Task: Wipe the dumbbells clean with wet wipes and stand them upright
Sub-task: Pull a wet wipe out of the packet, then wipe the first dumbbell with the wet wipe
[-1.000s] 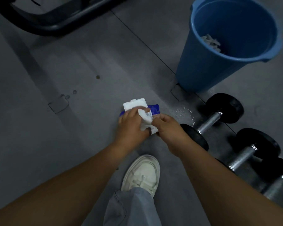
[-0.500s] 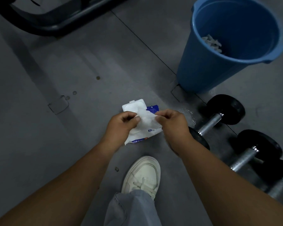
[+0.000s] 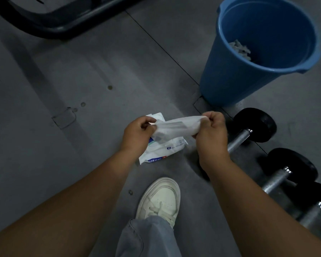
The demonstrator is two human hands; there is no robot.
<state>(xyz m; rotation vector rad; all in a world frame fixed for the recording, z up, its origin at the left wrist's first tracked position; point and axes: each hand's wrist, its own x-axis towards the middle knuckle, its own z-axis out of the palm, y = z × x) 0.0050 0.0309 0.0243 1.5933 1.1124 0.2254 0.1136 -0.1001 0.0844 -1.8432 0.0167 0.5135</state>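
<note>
Above the floor, a wet wipe is pinched taut between left hand and right hand, seemingly unfolded for wiping the dumbbells.

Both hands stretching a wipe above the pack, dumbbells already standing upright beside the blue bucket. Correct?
Not upright: the head view shows the dumbbells lying on their sides on the floor beside the blue bucket. The rest holds: the left hand and right hand pinch the wipe, stretched above the pack.
</note>
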